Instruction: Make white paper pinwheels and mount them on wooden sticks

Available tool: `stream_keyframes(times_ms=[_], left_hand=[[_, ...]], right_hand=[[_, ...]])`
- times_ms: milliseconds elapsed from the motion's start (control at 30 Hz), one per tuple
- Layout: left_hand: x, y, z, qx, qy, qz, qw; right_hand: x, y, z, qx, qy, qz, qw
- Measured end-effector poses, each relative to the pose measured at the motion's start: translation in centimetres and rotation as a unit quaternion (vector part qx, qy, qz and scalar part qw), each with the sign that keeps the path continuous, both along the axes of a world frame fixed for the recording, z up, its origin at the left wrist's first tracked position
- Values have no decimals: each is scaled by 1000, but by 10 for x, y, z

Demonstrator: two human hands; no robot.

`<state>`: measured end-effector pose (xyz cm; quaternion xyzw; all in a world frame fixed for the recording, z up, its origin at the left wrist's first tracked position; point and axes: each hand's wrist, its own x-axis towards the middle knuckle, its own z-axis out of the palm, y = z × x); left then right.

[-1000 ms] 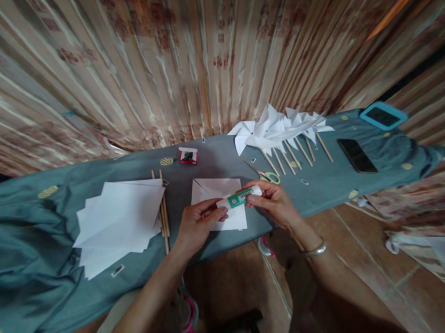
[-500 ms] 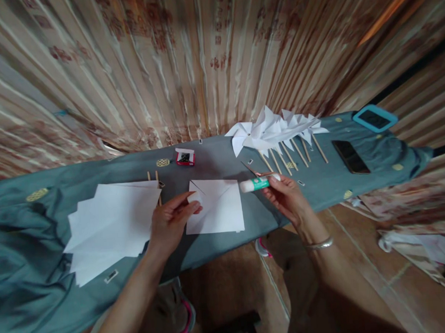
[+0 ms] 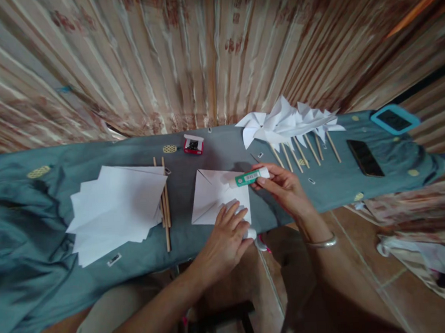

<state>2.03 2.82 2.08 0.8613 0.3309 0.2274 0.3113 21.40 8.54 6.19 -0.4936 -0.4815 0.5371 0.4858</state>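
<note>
A square sheet of white paper [image 3: 208, 195] with diagonal lines toward its corners lies on the cloth-covered table. My right hand [image 3: 286, 188] is closed round a green and white glue stick [image 3: 251, 177], whose tip is over the sheet's upper right part. On the sheet's lower right edge my left hand [image 3: 226, 234] rests its fingers, while a white cap [image 3: 250, 233] sits between its thumb and index finger. Just beyond the right hand a thin dark blade [image 3: 254, 158] shows; the rest of it is hidden.
Left of the sheet are wooden sticks [image 3: 166, 205] and a stack of white paper [image 3: 115, 208]. Behind stands an open red box [image 3: 193, 144] of small dark items. Paper pinwheels [image 3: 284, 125] on sticks, a phone [image 3: 365, 158] and a blue-framed device [image 3: 395, 119] lie to the right.
My left hand has moved right, from the sheet's left side to its lower right edge. The glue stick has come over the paper. The view has shifted slightly.
</note>
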Motion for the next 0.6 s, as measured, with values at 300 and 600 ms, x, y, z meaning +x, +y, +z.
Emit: stream_keyframes(times_ms=[300, 600], left_hand=[[4, -2, -2, 17, 44, -9, 999], [5, -3, -5, 34, 50, -5, 998]], right_hand=[[-19, -3, 1, 107, -275, 58, 954], [-27, -5, 2, 125, -364, 90, 919]])
